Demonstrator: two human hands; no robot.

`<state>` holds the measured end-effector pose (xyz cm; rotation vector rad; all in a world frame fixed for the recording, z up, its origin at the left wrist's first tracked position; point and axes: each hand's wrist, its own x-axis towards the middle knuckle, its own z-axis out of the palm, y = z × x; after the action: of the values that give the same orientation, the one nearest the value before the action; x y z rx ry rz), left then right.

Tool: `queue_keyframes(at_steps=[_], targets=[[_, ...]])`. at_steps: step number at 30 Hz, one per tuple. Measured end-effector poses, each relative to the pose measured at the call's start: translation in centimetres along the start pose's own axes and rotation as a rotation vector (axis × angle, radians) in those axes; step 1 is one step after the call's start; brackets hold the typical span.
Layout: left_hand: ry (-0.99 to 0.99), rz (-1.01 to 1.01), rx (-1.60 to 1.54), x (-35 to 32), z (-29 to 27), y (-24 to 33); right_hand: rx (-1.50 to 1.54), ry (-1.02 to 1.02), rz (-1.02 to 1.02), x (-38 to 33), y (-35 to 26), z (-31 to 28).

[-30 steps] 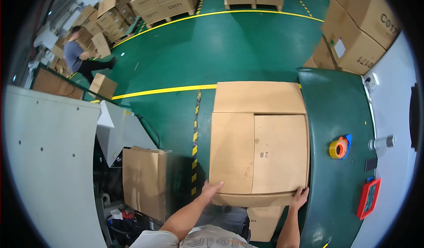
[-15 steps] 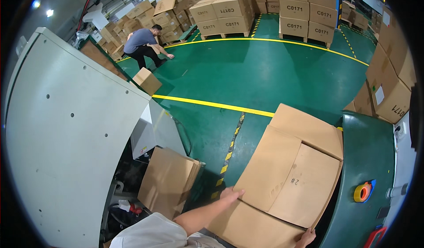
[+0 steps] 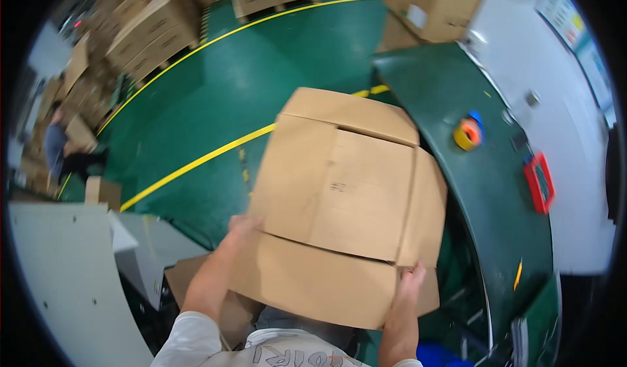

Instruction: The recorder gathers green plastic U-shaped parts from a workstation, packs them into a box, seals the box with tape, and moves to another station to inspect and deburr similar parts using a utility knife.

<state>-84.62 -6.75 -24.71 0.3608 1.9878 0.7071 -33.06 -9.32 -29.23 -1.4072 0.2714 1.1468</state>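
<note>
Since half a second ago the cardboard box [image 3: 346, 197] has swung round in the view, and it now sits more squarely in front of the person, with its top flaps facing up and its near flap hanging down toward the chest. Both hands have stayed on its near side. The left hand [image 3: 243, 225] is pressed against the box's left near corner, fingers curled over the edge where the near flap folds down; how tightly they close cannot be told, since the fingertips are hidden behind the cardboard. The right hand [image 3: 411, 281] grips the right end of the near flap, fingers [image 3: 418, 272] wrapped round the flap's edge and closed on it.

The box is held up over the edge of the dark green table [image 3: 483, 191], which curves away on the right; whether its far end touches the table cannot be told. On that table, well apart from the box, lie a roll of tape [image 3: 467, 133] in orange and yellow with a blue part, and further right a red-framed flat thing [image 3: 539, 183]. Below the left forearm a second flattened piece of cardboard [image 3: 189, 279] shows, beside a pale grey curved panel [image 3: 59, 275]. The green floor [image 3: 261, 60] carries yellow lines [image 3: 196, 164], and stacks of cartons [image 3: 150, 31] stand along its far side. Far left, another person [image 3: 57, 146] bends near a small carton [image 3: 102, 191].
</note>
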Motion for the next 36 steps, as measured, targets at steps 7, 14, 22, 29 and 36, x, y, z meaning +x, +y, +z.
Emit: queue_keyframes(at_steps=[7,14,22,29,36], targets=[[0.043,0.156,0.409,3.8,-3.9,5.7,0.263,0.060,0.096,-7.7,6.6,-5.1],[0.045,0.132,0.444,4.4,-3.8,6.2,-1.164,-0.784,-0.938,-18.8,2.6,1.6],[-0.235,-0.123,0.235,-1.3,-1.5,-2.2,-1.698,-1.238,-0.860,-7.7,-1.8,3.1],[-0.603,-0.359,-0.360,-6.3,-3.2,-2.7,-1.774,-1.204,-0.562,-3.5,-5.5,8.2],[-0.729,-0.129,-0.563,-10.2,-3.0,-1.8,-1.626,-0.762,-0.807,2.5,-8.2,16.6]])
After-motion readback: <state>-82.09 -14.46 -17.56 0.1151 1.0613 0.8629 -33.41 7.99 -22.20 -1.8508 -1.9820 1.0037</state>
